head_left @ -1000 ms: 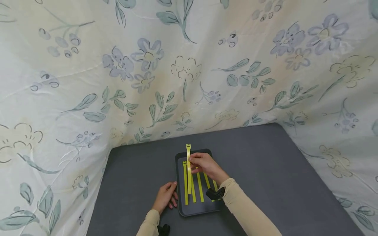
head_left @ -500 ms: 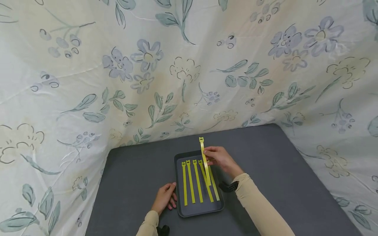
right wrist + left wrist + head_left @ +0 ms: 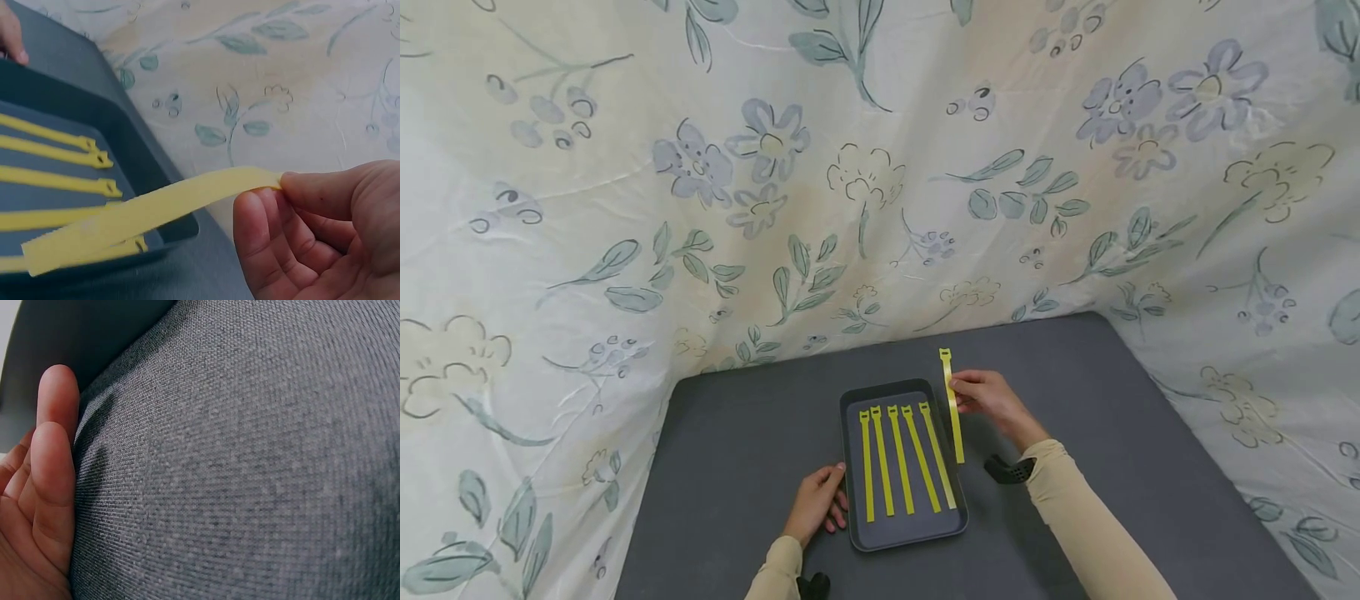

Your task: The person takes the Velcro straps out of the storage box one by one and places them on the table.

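In the head view my right hand (image 3: 996,404) holds up a yellow hook-and-loop cable tie (image 3: 956,429), just off the right side of a dark tray (image 3: 904,533). Thumb and fingertips pinch it near its slotted head; in the right wrist view the tie's long tail (image 3: 169,203) arches out over the tray corner. Several matching yellow cable ties (image 3: 902,467) lie side by side in the tray, heads at the far end. My left hand (image 3: 815,504) rests at the tray's left edge with relaxed fingers; the left wrist view has its fingertips (image 3: 51,456) against the tray's outer wall.
A dark grey cloth-covered table (image 3: 752,433) stretches out on both sides of the tray. Pale floral curtains (image 3: 880,208) hang behind it and at both sides. Dark wrist cameras (image 3: 1007,469) sit on both wrists.
My right hand has carried the cable tie from above the tray's left part to the right, past its right rim. The ties in the tray are now uncovered. My left hand stays put.
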A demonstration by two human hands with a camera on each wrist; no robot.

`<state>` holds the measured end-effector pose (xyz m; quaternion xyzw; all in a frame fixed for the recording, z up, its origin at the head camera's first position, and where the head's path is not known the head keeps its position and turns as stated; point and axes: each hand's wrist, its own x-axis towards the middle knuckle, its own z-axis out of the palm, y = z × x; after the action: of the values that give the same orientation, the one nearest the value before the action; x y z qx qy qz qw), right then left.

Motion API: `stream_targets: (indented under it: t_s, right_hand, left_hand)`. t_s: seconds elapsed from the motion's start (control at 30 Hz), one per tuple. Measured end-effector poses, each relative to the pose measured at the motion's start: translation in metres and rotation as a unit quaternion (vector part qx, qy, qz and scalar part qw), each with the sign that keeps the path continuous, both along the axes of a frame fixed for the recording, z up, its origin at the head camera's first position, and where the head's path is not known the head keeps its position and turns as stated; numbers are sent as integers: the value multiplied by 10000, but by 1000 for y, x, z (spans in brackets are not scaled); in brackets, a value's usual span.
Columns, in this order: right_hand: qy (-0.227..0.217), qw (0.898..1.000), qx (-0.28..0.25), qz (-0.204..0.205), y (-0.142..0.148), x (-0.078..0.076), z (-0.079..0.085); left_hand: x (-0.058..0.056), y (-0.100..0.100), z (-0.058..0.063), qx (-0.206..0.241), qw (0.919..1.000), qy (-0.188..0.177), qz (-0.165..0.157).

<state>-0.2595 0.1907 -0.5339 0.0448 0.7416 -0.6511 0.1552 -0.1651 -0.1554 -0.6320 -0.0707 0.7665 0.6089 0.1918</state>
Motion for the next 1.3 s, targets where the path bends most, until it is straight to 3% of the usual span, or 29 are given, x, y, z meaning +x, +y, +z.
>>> stream_targets:
  t_s: [0.4, 0.7, 0.97, 1.3]
  right_hand:
    - [-360, 9990, 261, 53, 18, 4, -20]
    - [-674, 9970, 359, 86, 19, 7, -44]
    - [-617, 9944, 852, 44, 15, 11, -69]
    - [-520, 9882, 1442, -64, 9, 16, -79]
  left_hand:
    - [-1, -1, 2, -7, 10000, -27, 83]
    - [0, -1, 1, -28, 9999, -28, 101]
    - [-1, -1, 2, -56, 9999, -18, 100]
    - [-2, -1, 5, -54, 9999, -114, 96]
